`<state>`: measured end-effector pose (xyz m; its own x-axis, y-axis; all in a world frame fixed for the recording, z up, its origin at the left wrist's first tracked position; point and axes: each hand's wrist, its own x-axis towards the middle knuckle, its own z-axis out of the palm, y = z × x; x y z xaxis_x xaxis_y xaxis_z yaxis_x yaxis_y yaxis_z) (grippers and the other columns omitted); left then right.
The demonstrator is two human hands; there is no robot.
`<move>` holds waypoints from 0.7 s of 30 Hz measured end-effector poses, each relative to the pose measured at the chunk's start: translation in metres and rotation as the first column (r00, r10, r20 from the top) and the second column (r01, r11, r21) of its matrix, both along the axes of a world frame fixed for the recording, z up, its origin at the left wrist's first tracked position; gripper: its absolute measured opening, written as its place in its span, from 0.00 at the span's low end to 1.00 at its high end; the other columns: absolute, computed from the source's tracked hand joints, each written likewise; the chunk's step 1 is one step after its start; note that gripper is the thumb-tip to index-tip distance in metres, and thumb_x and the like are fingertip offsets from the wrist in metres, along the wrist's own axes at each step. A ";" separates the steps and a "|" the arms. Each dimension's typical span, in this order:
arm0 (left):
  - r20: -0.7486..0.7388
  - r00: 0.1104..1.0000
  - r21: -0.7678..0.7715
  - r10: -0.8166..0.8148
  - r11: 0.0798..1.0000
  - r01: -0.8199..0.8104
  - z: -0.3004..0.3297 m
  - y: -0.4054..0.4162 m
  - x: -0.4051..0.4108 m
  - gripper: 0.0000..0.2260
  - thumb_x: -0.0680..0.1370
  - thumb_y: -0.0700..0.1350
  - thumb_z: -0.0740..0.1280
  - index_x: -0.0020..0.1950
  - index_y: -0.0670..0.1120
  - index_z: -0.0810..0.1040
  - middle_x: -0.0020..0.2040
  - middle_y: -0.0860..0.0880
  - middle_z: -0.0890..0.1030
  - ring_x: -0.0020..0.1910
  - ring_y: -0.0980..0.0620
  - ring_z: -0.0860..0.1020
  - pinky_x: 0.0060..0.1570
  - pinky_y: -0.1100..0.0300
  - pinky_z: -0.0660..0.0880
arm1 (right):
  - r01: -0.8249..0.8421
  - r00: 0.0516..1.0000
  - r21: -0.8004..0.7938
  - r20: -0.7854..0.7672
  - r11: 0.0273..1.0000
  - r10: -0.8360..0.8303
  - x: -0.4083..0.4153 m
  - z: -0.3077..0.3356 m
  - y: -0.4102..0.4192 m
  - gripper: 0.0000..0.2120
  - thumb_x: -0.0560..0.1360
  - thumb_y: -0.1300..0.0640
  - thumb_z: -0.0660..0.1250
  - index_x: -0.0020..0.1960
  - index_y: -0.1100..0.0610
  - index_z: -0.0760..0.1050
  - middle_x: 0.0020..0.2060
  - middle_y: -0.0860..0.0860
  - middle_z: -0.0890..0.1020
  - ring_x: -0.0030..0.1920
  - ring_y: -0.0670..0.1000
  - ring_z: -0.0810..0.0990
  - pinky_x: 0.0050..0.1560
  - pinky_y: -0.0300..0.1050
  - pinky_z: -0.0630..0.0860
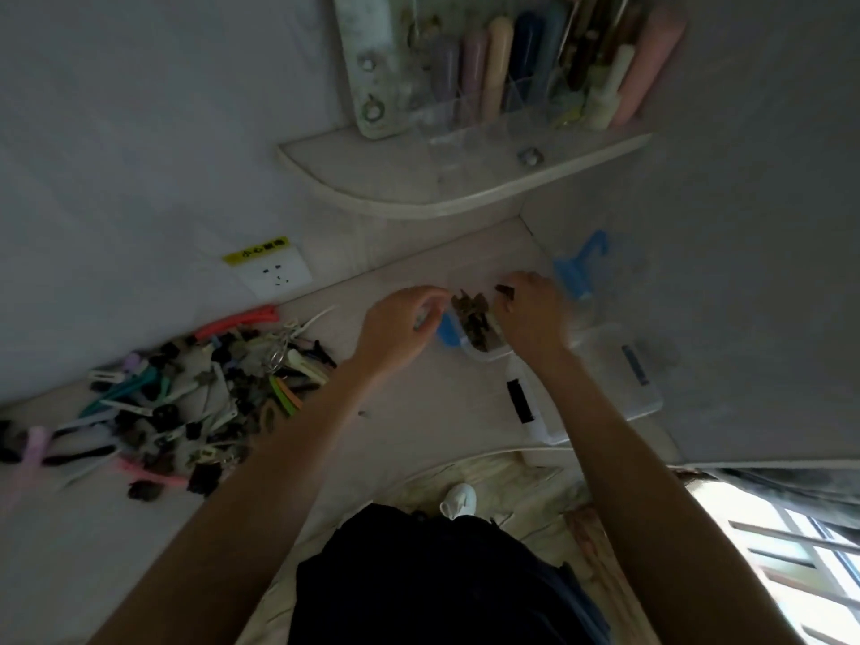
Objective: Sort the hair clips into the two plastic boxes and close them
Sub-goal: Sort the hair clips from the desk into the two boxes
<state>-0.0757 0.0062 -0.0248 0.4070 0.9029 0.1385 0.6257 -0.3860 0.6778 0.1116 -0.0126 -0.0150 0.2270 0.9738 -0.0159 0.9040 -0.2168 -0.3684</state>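
The right hand [528,314] pinches a dark hair clip [505,290] over the small box [484,335] (already holding dark clips). The left hand [395,325], fingers curled, holds the box's left edge. A pile of clips [186,398] lies well left of the box on the worktop [419,412]; a second box [600,388] sits just right.

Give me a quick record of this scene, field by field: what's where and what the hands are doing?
surface: pale desk top
loose clips: mixed pile of hair clips at left
small box: open, holding dark clips
left hand: at the small box's left edge, fingers curled
right hand: pinching a dark clip over the small box
second box: clear, at right
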 end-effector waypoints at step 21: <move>-0.396 0.826 -0.165 0.401 0.854 -0.493 -0.050 -0.073 -0.454 0.22 0.71 0.48 0.71 0.64 0.46 0.74 0.63 0.43 0.75 0.64 0.42 0.70 0.65 0.49 0.65 | -0.644 0.764 -0.133 -0.140 0.753 0.629 -0.408 -0.079 -0.026 0.28 0.76 0.58 0.59 0.74 0.55 0.56 0.74 0.55 0.59 0.74 0.57 0.55 0.73 0.56 0.57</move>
